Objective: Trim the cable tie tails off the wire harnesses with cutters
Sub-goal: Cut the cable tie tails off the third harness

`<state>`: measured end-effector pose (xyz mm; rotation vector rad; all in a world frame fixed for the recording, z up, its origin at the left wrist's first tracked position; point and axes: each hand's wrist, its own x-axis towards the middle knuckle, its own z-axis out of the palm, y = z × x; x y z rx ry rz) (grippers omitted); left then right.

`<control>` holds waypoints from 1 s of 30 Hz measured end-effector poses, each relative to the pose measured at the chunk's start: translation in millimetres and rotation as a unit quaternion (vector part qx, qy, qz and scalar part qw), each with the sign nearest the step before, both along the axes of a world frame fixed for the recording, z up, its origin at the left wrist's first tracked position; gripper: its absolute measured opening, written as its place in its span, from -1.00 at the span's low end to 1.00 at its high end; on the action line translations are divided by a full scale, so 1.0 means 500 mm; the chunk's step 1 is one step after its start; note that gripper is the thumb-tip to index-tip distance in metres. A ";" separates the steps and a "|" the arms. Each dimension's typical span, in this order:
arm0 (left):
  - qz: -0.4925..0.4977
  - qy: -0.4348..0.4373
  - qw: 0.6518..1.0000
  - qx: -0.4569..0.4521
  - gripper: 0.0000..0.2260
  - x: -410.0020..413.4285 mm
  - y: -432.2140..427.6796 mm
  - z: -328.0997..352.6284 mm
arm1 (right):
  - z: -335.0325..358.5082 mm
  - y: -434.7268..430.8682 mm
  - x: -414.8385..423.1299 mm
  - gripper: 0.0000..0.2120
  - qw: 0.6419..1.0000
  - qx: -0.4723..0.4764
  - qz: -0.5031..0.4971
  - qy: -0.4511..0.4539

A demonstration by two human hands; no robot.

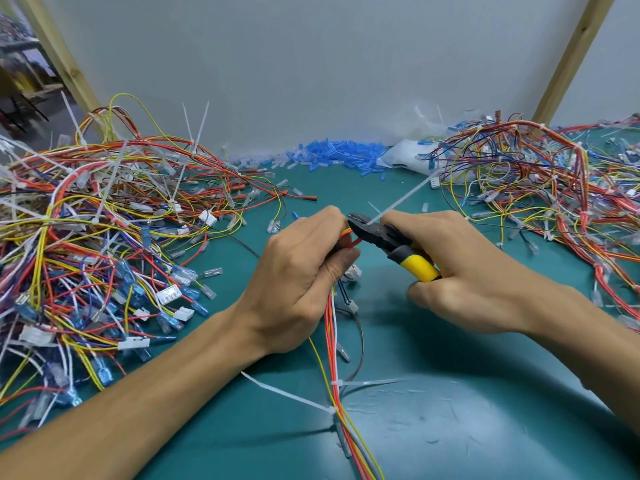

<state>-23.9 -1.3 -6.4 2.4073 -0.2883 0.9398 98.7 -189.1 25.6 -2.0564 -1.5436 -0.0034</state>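
Head view: harnesses (104, 220) litter teal mat (398, 192), grey wall (311, 64) behind.

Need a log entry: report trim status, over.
Left hand grips harness. Right hand grips cutters, jaws at a tie tail. Two lower tails untrimmed. Nothing blocking the cut.

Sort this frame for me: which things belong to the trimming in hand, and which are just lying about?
In the job: left hand gripping the harness; right hand holding the cutters; cable tie tail at the blades; lower tie tail untrimmed.
Lying about: left wire pile; right wire pile; blue sleeves; white bag.
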 end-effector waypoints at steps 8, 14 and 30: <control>-0.010 0.003 1.000 0.005 -0.76 0.002 0.002 -0.001 | 0.002 0.001 -0.004 -0.85 0.999 -0.005 0.003 0.042; -0.003 0.010 1.000 -0.003 -0.79 0.000 0.000 0.001 | 0.003 0.002 -0.008 -0.82 0.998 -0.006 0.004 0.060; -0.011 0.004 1.000 -0.007 -0.80 -0.004 -0.002 0.003 | 0.007 0.001 -0.010 -0.81 0.998 -0.020 0.001 0.056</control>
